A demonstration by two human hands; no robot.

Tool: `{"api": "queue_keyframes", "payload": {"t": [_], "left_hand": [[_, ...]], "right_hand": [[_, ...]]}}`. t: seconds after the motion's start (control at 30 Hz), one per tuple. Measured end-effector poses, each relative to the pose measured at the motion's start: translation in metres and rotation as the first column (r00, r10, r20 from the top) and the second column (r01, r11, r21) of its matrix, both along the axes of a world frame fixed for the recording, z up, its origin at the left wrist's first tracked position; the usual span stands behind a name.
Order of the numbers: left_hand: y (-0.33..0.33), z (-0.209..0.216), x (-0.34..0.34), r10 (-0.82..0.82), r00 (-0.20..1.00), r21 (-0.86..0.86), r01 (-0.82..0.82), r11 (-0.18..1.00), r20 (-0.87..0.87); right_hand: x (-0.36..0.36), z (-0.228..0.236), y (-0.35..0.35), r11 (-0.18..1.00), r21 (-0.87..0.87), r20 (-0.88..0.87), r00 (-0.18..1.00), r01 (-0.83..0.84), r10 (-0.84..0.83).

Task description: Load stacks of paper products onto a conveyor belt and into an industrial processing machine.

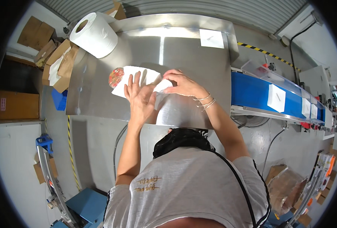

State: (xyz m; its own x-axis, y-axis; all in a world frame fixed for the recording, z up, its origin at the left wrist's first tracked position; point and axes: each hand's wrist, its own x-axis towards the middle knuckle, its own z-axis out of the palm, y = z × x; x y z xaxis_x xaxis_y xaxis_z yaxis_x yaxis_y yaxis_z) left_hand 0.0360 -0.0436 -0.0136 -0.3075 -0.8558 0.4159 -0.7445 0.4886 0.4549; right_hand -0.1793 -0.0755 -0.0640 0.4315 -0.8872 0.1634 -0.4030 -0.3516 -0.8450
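Observation:
On the steel table (138, 49) lies a thin white sheet (150, 76), paper or cloth; I cannot tell which. My left hand (141, 95) rests on it with fingers stretched out. At the sheet's right end, my right hand (184, 84) pinches a raised, folded part between thumb and fingers. A round, flat red-and-gold patterned piece (116, 77) sits at the sheet's left edge, and the sheet seems to cover part of it. Whatever else may be under the sheet is hidden.
A large white roll (96, 38) stands at the table's back left, and a white square packet (211, 38) lies at the back right. To the right, a blue conveyor belt (248, 91) carries several white packets. Open cardboard boxes (56, 62) stand left of the table.

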Motion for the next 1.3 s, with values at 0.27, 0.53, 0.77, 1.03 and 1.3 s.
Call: {"api": "queue_keyframes", "payload": {"t": [0.27, 0.53, 0.77, 1.03, 1.3], "left_hand": [[-0.009, -0.016, 0.013, 0.139, 0.99, -0.085, -0.142, 0.986, -0.032], [-0.012, -0.019, 0.008, 0.152, 0.985, -0.119, -0.161, 0.98, -0.083], [-0.011, -0.017, 0.013, 0.097, 0.993, -0.097, -0.104, 0.99, -0.072], [-0.011, 0.001, 0.009, 0.083, 0.996, -0.045, -0.084, 0.995, -0.028], [-0.018, -0.016, 0.029, 0.165, 0.984, -0.042, -0.168, 0.985, -0.065]], "right_hand": [[-0.088, -0.042, 0.061, 0.8, 0.348, 0.292, 0.755, 0.488, -0.587], [-0.251, -0.058, 0.12, 0.204, -0.484, -0.359, 0.019, 0.851, -0.933], [-0.098, -0.015, 0.044, 0.888, -0.209, -0.189, 0.874, 0.409, -0.447], [0.016, -0.011, -0.003, 0.977, -0.204, -0.148, 0.985, 0.054, -0.085], [-0.122, -0.076, 0.081, 0.872, 0.215, 0.228, 0.846, 0.44, -0.482]]}}
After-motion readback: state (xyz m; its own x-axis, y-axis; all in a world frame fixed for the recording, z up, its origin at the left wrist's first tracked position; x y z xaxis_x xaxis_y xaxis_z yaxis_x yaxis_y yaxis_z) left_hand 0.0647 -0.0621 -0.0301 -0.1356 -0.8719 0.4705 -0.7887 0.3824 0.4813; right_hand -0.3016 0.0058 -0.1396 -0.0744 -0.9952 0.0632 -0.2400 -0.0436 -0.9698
